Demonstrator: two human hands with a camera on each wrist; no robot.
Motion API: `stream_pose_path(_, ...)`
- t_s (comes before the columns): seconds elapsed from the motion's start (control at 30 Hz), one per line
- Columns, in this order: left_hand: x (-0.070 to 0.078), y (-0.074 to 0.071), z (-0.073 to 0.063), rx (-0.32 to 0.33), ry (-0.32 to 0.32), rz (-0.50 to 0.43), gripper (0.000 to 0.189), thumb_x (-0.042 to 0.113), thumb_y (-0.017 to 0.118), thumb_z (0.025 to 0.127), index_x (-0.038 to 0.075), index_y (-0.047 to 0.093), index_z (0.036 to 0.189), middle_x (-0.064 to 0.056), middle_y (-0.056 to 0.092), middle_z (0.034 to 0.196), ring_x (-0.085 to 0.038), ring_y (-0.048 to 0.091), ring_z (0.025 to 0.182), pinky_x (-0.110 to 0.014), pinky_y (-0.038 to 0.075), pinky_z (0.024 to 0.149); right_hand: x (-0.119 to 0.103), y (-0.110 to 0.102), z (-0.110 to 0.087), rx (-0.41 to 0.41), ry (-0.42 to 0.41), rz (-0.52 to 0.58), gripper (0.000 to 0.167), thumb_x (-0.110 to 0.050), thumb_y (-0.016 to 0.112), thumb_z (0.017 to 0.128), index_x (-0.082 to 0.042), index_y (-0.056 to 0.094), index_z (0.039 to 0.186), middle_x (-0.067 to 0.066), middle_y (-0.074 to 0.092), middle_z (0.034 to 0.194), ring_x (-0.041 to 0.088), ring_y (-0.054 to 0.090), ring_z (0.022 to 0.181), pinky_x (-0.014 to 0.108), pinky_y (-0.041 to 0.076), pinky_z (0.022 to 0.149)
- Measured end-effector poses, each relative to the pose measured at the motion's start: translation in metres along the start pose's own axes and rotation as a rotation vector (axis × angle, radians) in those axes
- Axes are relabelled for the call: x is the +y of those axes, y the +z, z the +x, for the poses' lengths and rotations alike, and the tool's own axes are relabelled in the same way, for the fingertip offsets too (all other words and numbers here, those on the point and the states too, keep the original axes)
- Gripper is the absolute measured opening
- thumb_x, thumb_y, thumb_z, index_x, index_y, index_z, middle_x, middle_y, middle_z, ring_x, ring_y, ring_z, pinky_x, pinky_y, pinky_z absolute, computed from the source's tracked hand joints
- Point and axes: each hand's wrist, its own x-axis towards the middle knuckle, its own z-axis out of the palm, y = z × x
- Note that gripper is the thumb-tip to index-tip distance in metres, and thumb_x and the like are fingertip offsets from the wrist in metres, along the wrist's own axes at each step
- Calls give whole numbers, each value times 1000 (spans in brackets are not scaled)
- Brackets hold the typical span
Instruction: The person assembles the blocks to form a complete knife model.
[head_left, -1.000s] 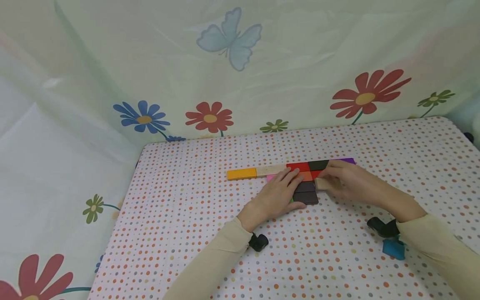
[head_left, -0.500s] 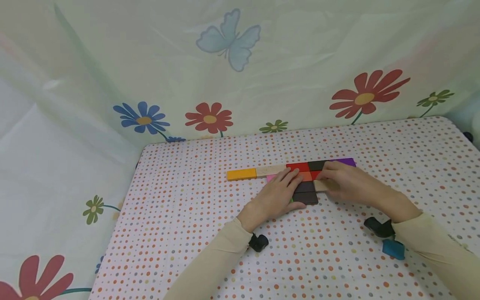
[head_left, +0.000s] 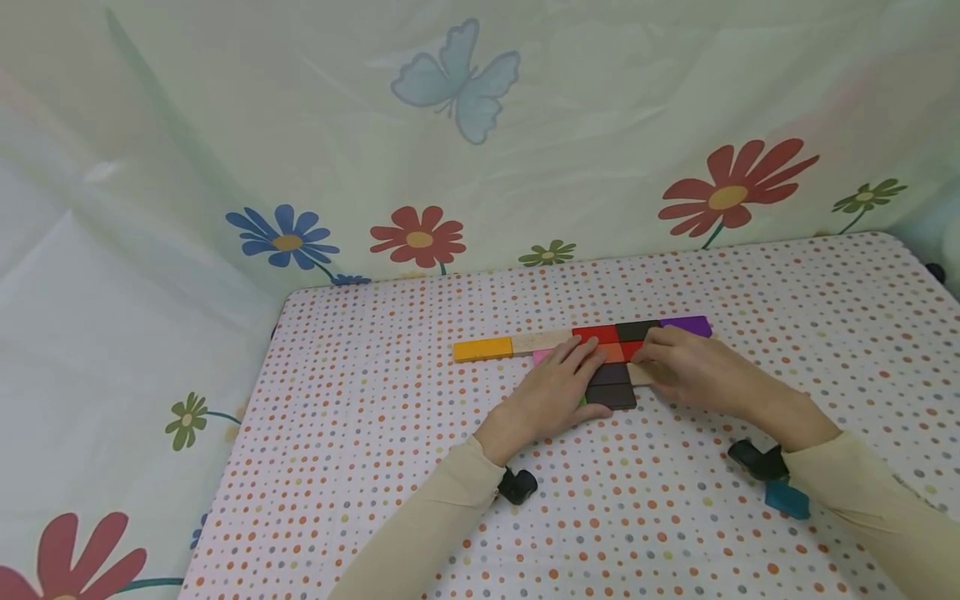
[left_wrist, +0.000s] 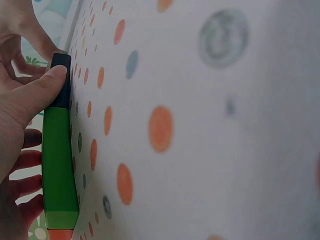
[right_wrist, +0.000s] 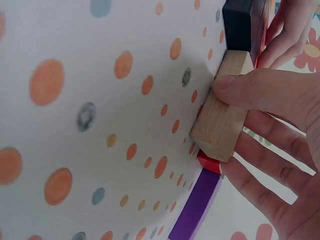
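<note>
My left hand (head_left: 543, 400) lies across a flat layout of coloured wooden blocks, fingers extended over a red block (head_left: 596, 333) and an orange one. In the left wrist view its thumb touches a black block (left_wrist: 62, 92) beside a green block (left_wrist: 57, 160). My right hand (head_left: 697, 367) pinches a plain wood-coloured block (right_wrist: 222, 110), thumb on its near side. That block's left end meets the dark blocks (head_left: 611, 396). Behind it, a red block (right_wrist: 209, 162) and a purple block (right_wrist: 196, 205) show. Fingers hide part of the layout.
A yellow block (head_left: 482, 349) and a pale wood block (head_left: 542, 342) extend the back row leftward. A blue block (head_left: 787, 499) lies near the right wrist's black camera (head_left: 757, 460). Behind the dotted tabletop (head_left: 360, 417) hangs a flower-print curtain (head_left: 600, 125).
My right hand has shifted slightly, and the plain wood block in it now sits straighter against the dark blocks. More of the purple block shows. The left hand stays put.
</note>
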Motion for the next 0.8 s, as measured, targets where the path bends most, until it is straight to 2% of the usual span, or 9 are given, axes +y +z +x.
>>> stream_pose_path(0.4,2,-3,0,-4,2,13,78,56,53,106,8,34,164,-10,28,171,-27,22,159,-29,15,127,-3,2,-3,38,8,12,31,3,90,75,-2,78,103,5,64,97,20,63,85,43,62,75)
stream_pose_path(0.5,2,-3,0,-6,2,13,78,56,53,106,8,34,164,-10,29,171,-27,22,159,-29,16,127,-1,2,-6,57,17,64,30,1,90,77,-4,78,104,2,65,97,17,62,84,40,62,75)
stream_pose_path(0.67,2,-2,0,-6,2,-6,78,55,54,106,8,33,164,-10,28,171,-27,22,159,-30,17,127,10,-1,-21,90,54,223,30,-2,90,79,-11,79,106,-8,67,97,11,61,84,31,58,72)
stream_pose_path(0.8,2,-3,0,-9,-2,-10,79,55,55,106,7,32,164,-10,28,171,-28,21,159,-30,15,128,25,-4,-44,75,105,253,31,-6,91,78,-16,79,105,-11,68,99,9,63,89,28,57,73)
